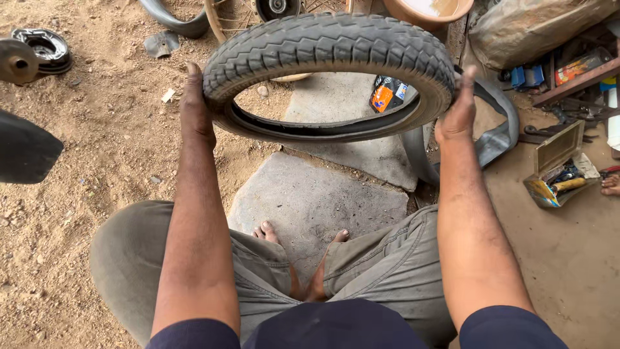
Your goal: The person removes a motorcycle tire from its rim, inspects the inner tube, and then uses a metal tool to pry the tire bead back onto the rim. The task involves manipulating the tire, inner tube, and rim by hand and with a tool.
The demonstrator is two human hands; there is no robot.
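Both hands clamp the tyre (329,52) off the ground: left hand (196,106) pressed flat on its left tread, right hand (457,110) on its right. Below the grip lies a stone slab (310,200); beyond the right grip, a loose inner tube (497,129). The tyre is off the wheel, rim (226,19) behind it.

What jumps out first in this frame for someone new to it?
The grey treaded tyre, held up at top centre between the left hand and right hand, one pressed on each side. Beneath it lie flat stone slabs with the person's bare feet between bent knees. At right, an open small tool box sits on the ground, and a loose inner tube curls behind the right hand.
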